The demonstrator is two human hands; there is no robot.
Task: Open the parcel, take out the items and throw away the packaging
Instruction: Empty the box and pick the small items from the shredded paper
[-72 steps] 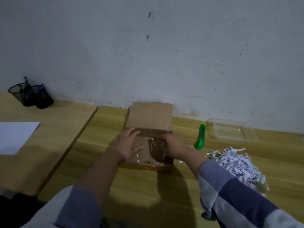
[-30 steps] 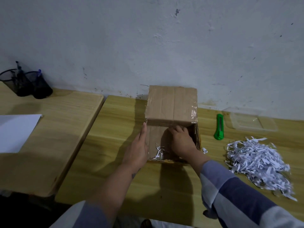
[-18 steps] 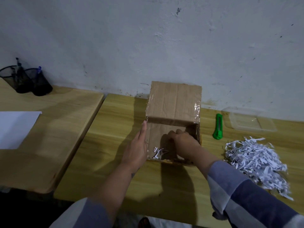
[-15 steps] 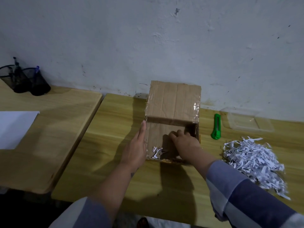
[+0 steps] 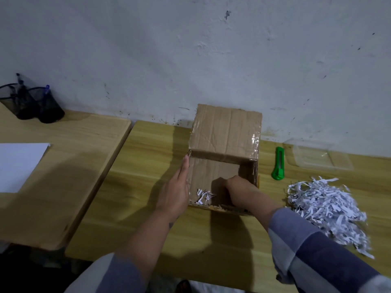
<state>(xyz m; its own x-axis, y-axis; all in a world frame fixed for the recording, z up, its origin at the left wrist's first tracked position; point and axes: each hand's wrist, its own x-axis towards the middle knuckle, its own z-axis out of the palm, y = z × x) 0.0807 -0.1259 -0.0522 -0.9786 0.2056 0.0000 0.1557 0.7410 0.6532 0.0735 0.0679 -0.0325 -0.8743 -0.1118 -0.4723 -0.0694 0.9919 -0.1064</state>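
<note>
An open brown cardboard box (image 5: 224,132) stands on the wooden table (image 5: 146,161) by the wall, its taped flap raised at the back. My left hand (image 5: 175,193) lies flat with straight fingers against the box's left outer wall. My right hand (image 5: 241,191) is down inside the box with its fingers curled toward the bottom; the fingertips and whatever they touch are hidden. A few white paper shreds (image 5: 203,196) lie on the box floor, left of that hand. No other item shows inside the box.
A pile of white shredded paper (image 5: 325,206) lies right of the box. A green utility knife (image 5: 278,166) and a clear plastic tray (image 5: 317,155) sit behind it. On the adjoining left table are black mesh pen holders (image 5: 31,104) and a white sheet (image 5: 17,163).
My left hand moved from inside the box to flat against its left outer wall. Most shreds have left the box. My right hand stays inside, its fingers now curled further down.
</note>
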